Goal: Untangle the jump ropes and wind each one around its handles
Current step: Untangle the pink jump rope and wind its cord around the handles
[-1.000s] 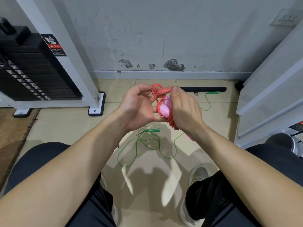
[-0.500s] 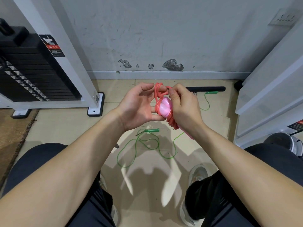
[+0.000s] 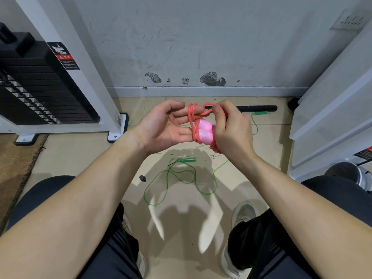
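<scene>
Midair, our right hand (image 3: pixel 231 131) grips the pink handles (image 3: pixel 204 130), their long axis running down into the palm. The red rope (image 3: pixel 191 115) loops left around our left hand's (image 3: pixel 161 127) relaxed fingers, apparently threaded through. The green rope (image 3: pixel 181 176) lies near, on the floor (image 3: pixel 80 158).

A scuffed grey-white plaster wall (image 3: pixel 201 37) with dark chipped patches meets a pale skirting board (image 3: pixel 251 91) above beige floor tiles (image 3: pixel 76 156). Left stands a black weight stack (image 3: pixel 40 93) in a white steel frame (image 3: pixel 88 81), a brown fibre mat (image 3: pixel 14 162) beside it; top right, perhaps a wall socket plate (image 3: pixel 348 19).
</scene>
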